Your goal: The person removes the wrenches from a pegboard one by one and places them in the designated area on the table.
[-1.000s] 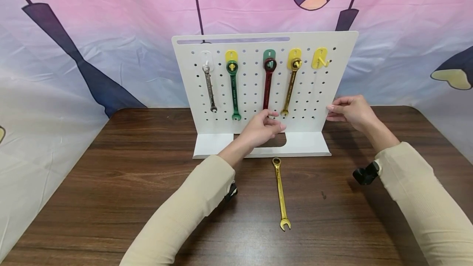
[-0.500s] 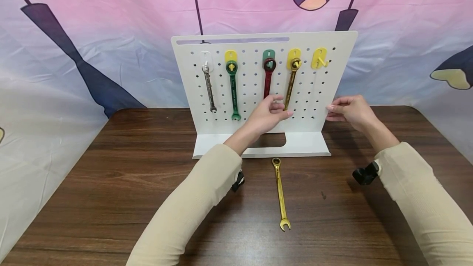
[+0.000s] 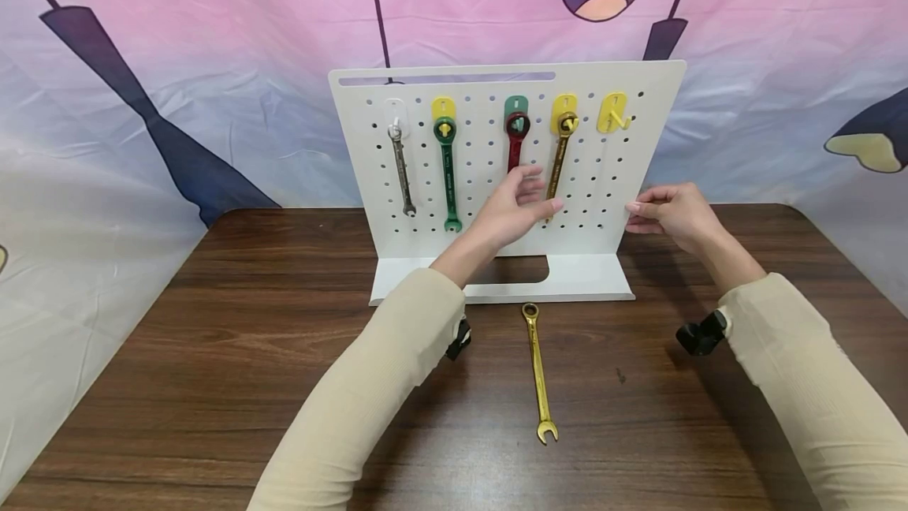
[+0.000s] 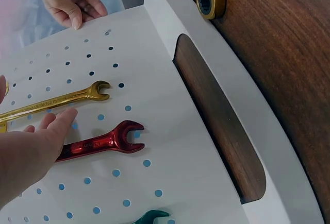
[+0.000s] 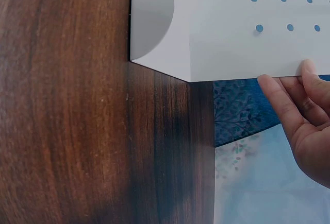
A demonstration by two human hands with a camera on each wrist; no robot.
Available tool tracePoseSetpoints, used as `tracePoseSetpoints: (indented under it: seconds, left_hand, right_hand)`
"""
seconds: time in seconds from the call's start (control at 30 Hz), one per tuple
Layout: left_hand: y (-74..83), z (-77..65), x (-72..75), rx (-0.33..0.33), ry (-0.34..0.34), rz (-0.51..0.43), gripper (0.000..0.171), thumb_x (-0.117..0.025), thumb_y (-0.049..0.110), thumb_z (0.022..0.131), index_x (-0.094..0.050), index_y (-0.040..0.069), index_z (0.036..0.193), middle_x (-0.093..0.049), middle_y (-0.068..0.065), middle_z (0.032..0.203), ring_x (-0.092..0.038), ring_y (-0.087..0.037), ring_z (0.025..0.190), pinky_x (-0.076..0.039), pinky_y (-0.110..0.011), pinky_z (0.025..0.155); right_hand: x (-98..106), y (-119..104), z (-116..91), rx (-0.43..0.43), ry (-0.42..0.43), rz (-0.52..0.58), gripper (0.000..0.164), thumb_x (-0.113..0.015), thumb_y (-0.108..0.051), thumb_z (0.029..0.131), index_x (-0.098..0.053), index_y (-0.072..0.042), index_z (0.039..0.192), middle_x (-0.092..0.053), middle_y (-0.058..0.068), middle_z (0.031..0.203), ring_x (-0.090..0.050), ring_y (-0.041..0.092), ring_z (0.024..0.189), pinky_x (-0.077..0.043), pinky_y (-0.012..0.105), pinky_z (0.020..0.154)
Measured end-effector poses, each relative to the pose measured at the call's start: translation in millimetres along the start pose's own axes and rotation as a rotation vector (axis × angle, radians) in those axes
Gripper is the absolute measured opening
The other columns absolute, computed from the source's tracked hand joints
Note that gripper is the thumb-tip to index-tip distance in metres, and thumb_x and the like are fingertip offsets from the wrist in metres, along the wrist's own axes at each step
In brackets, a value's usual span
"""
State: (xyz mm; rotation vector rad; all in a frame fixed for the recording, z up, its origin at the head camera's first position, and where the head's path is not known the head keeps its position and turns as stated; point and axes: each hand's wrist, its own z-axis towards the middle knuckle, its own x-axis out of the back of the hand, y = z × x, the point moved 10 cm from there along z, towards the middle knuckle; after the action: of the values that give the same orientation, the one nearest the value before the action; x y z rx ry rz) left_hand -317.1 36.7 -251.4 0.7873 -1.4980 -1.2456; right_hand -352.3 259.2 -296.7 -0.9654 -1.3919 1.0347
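Observation:
My left hand is in front of the white pegboard, fingers loosely extended. It overlaps the lower part of a red wrench; its thumb crosses the lower end of a bronze-gold wrench. In the left wrist view, the fingers lie over the red wrench's shank, with its open-end jaw showing beyond them. Both wrenches hang by their ring ends from hooks. At the board's right edge, my right hand pinches it, thumb in front and fingers behind, as the right wrist view shows.
A silver wrench and a green wrench hang further left. At far right, a yellow hook holds nothing. On the wooden table, a gold wrench lies before the board's base. A patterned cloth hangs behind.
My left hand has moved up and slightly right, from below the wrenches' lower ends to in front of them. My right hand stays at the board's edge.

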Motion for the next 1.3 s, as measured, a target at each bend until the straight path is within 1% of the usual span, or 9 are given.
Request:
tracePoseSetpoints:
  seconds: [0.2,0.33,0.5,0.67,0.83,1.0,1.13,1.3]
  left_hand:
    - [5.7,3.2,-0.8,-0.031,-0.008,0.020,0.059,-0.064,0.023,0.087,-0.035,0.014,0.138,-0.046,-0.002,0.133,-0.043,-0.014,0.120,-0.038,-0.022,0.099]
    - [6.9,4.6,-2.3,-0.030,-0.015,0.035,0.058,-0.063,0.025,0.087,-0.036,0.015,0.138,-0.046,-0.001,0.133,-0.043,-0.014,0.120,-0.038,-0.023,0.100]
    - [8.9,4.6,-3.3,-0.039,-0.013,0.030,0.056,-0.064,0.025,0.087,-0.038,0.015,0.136,-0.047,-0.002,0.131,-0.044,-0.015,0.120,-0.039,-0.023,0.099]
    - [8.7,4.0,-4.9,-0.026,-0.029,0.037,0.054,-0.064,0.026,0.087,-0.040,0.016,0.135,-0.050,-0.002,0.127,-0.045,-0.014,0.118,-0.041,-0.024,0.098]
    - [9.4,3.6,-7.5,-0.008,-0.046,0.047,0.053,-0.063,0.028,0.087,-0.041,0.017,0.134,-0.052,-0.001,0.121,-0.047,-0.013,0.115,-0.044,-0.024,0.095]
    - [10.0,2.8,-10.3,0.003,-0.052,0.064,0.050,-0.062,0.029,0.088,-0.042,0.018,0.133,-0.052,0.001,0.115,-0.050,-0.013,0.110,-0.047,-0.025,0.090]
    - [10.8,1.4,-11.1,-0.001,-0.048,0.071,0.050,-0.063,0.030,0.087,-0.043,0.019,0.132,-0.053,0.000,0.112,-0.051,-0.012,0.104,-0.049,-0.025,0.085]
    - [12.8,-1.9,-12.3,-0.013,-0.047,0.037,0.047,-0.063,0.029,0.087,-0.046,0.018,0.130,-0.055,-0.002,0.109,-0.056,-0.016,0.096,-0.051,-0.025,0.079]
  right_hand:
    - [0,0,-1,-0.005,0.000,-0.019,0.021,-0.057,-0.006,0.090,-0.057,0.014,0.095,-0.058,0.006,0.086,-0.066,0.018,0.074,-0.053,0.043,0.081]
    - [0,0,0,-0.001,0.001,-0.019,0.022,-0.056,-0.006,0.090,-0.056,0.015,0.096,-0.058,0.006,0.086,-0.066,0.017,0.074,-0.053,0.043,0.081]
    - [0,1,0,-0.004,0.002,-0.034,0.026,-0.056,-0.008,0.090,-0.055,0.017,0.098,-0.057,0.007,0.088,-0.066,0.017,0.074,-0.053,0.043,0.081]
    - [-1,1,0,-0.007,0.001,-0.023,0.024,-0.056,-0.007,0.090,-0.055,0.016,0.097,-0.056,0.008,0.089,-0.066,0.017,0.074,-0.054,0.040,0.080]
    - [-1,0,0,-0.004,-0.001,-0.008,0.021,-0.056,-0.005,0.090,-0.057,0.015,0.095,-0.056,0.007,0.088,-0.066,0.017,0.074,-0.056,0.037,0.077]
    - [-1,0,0,0.005,0.001,-0.010,0.020,-0.056,-0.005,0.090,-0.058,0.014,0.094,-0.057,0.006,0.086,-0.066,0.018,0.074,-0.056,0.037,0.076]
    - [-1,0,0,0.009,0.002,-0.011,0.020,-0.056,-0.005,0.090,-0.058,0.014,0.093,-0.058,0.006,0.085,-0.066,0.018,0.073,-0.055,0.041,0.078]
    - [-1,0,0,0.011,0.003,-0.012,0.019,-0.056,-0.005,0.090,-0.059,0.013,0.092,-0.058,0.007,0.085,-0.066,0.018,0.073,-0.053,0.043,0.080]
